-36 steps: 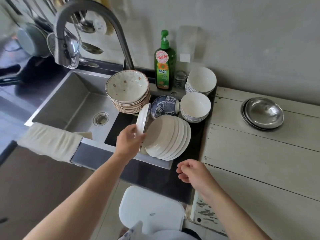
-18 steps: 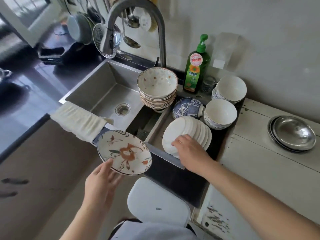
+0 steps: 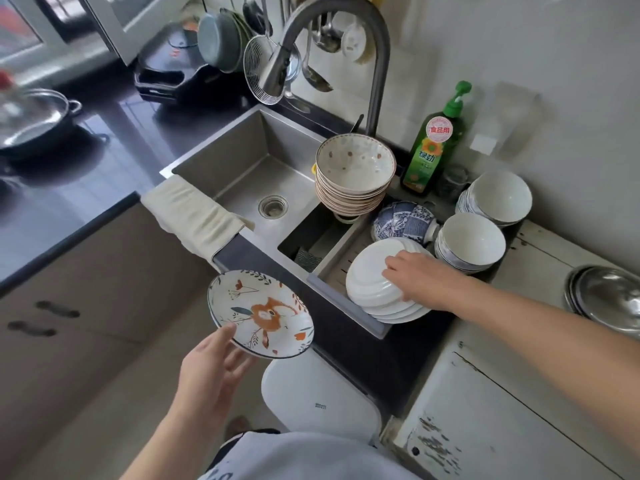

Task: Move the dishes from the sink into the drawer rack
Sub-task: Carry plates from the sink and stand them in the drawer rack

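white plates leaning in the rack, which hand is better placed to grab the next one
Right. The right hand already rests on the white plates, fingers over the front one. The left hand is busy holding the floral plate away from the sink.

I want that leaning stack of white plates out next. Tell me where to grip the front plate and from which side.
Grip the front white plate by its upper rim, coming from above. The plates stand on edge, leaning back against the blue patterned bowl, so only the top edge is free. The right hand is already there; its fingers rest on the plate's face.
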{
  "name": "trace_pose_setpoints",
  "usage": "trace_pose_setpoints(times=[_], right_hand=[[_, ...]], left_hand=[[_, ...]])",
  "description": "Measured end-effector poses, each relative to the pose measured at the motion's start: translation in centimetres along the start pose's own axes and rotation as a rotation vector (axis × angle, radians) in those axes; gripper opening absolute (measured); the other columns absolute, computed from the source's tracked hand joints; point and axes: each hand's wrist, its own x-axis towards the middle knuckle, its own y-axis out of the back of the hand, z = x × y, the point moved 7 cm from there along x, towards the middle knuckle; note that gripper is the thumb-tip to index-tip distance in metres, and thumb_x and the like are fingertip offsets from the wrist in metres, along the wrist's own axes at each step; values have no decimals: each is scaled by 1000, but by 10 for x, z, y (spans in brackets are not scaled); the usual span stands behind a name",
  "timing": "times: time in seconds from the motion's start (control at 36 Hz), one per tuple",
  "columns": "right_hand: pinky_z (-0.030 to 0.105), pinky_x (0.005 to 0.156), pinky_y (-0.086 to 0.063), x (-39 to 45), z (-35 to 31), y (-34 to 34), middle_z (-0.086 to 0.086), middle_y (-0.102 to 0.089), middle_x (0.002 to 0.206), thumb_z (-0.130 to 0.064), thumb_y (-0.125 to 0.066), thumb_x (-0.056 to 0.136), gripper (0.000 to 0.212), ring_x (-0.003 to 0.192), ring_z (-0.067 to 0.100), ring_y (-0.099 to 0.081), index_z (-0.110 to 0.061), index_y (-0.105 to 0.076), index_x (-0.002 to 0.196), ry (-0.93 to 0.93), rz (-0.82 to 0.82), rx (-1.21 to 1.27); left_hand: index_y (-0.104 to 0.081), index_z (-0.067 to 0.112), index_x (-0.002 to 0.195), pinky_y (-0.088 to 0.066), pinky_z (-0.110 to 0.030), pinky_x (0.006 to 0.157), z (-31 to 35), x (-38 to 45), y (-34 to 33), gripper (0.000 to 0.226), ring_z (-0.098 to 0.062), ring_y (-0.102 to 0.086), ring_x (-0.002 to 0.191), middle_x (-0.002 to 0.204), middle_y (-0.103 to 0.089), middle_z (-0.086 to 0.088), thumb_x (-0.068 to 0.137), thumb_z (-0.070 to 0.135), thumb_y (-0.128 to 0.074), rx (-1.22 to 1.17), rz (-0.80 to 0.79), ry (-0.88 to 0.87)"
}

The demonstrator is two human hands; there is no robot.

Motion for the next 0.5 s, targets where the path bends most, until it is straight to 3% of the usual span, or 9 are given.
trace_pose_setpoints(times=[0.06,0.19,0.28,0.33,0.44,0.5], right_hand=[[33,74,-32,-5,0,1,4,-50,124,-18,-66,93,27,114,25,-47,-13,-54,117,12,33,4],[34,82,-46,-15,8,9,1,-51,122,-29,-73,90,38,114,24,-49,-15,-54,120,4,150,70],[32,78,-49,-23,11,17,-1,-50,118,-32,-76,88,42,112,22,-49,-16,-54,121,-23,219,84],[38,76,-55,-31,11,25,0,-51,116,-29,-80,84,47,110,23,-50,-15,-55,121,-43,295,125],[46,88,-55,-56,2,51,4,-52,118,-27,-78,86,53,113,25,-52,-8,-56,130,-151,477,442],[37,95,-50,-66,-5,67,-1,-52,116,-23,-78,87,53,111,20,-54,-9,-57,133,-260,601,759]], left_hand=[[-65,3,112,-55,-41,83,0,-2,1,16,-27,-74,95,101,-78,-12,100,12,-60,11,-5,-5],[-66,2,110,-55,-41,80,0,-6,0,15,-25,-77,87,101,-78,-14,100,11,-60,37,-17,-8],[-65,2,112,-55,-41,81,-1,-9,2,16,-27,-75,94,103,-78,-14,100,11,-59,50,-19,-5],[-65,2,112,-55,-41,81,-2,-10,3,16,-29,-74,99,104,-78,-14,100,12,-59,50,-19,2],[-63,2,113,-57,-39,75,-4,-12,5,17,-28,-74,96,102,-78,-15,99,11,-59,17,1,23],[-63,2,113,-58,-38,73,-5,-14,8,16,-27,-74,92,104,-77,-16,99,10,-59,-1,8,31]])
